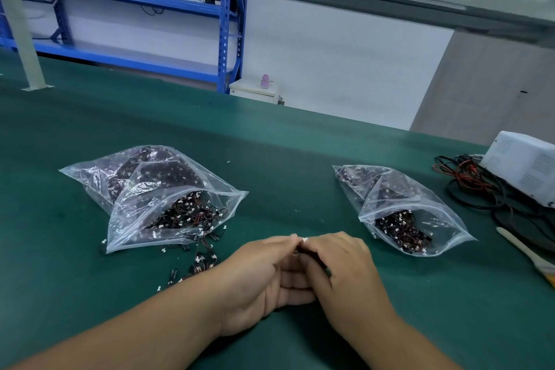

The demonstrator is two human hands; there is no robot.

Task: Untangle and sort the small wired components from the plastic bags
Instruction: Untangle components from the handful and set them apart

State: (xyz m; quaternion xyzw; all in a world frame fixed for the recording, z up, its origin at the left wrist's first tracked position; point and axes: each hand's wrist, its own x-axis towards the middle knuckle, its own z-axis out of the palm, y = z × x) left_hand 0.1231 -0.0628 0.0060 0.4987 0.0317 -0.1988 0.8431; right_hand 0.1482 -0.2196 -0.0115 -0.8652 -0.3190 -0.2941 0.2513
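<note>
Two clear plastic bags lie open on the green table. The left bag (156, 195) is large and full of small black-wired components with white connectors; several loose components (199, 261) have spilled out in front of its mouth. The right bag (402, 210) is smaller and holds a darker clump of the same parts. Between the bags, near the front, my left hand (264, 276) and my right hand (345, 273) meet fingertip to fingertip, both pinching one small wired component (301, 245) with a white connector tip showing. Most of that part is hidden by my fingers.
A white box (525, 171) with a tangle of red and black cables (480, 189) sits at the right edge. A brush with a pale handle (528, 255) lies near the right front. Blue shelving (222, 39) stands beyond the table (285, 159).
</note>
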